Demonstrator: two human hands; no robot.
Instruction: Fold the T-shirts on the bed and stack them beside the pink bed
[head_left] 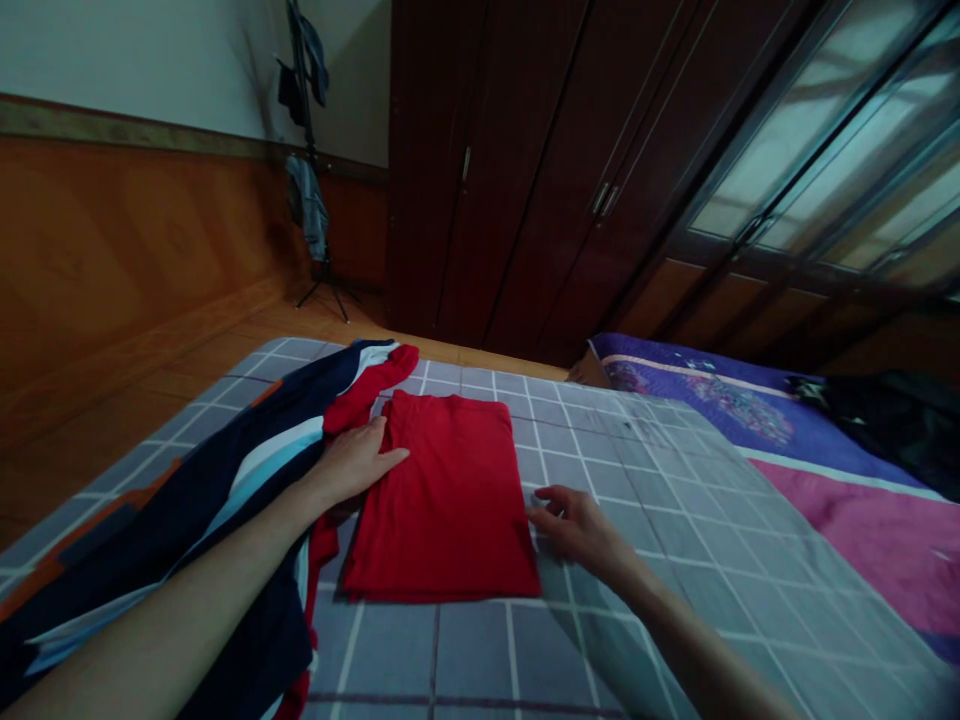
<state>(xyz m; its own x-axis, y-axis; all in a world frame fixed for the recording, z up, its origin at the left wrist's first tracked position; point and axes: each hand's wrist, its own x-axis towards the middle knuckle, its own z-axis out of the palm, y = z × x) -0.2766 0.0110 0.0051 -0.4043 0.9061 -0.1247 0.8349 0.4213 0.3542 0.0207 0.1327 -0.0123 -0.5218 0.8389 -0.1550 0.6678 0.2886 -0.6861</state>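
A folded red garment (457,490), nearly rectangular, lies flat on a grey bed sheet with white grid lines (480,655). Its exact kind does not show. My left hand (360,462) rests at the garment's left edge, fingers stretched out and thumb on the red cloth. Just off the right edge is my right hand (566,518), its fingers loosely bent and apart, with nothing seen between them. Under and beside my left forearm stretches a heap of navy, white, light blue and red clothing (270,465).
To the right lies a purple and pink blanket (810,500) with a dark item (885,420) on it. Beyond the bed stand a dark wooden wardrobe (525,180) and a coat rack (307,150) with clothes. Glazed doors (817,130) are at the upper right.
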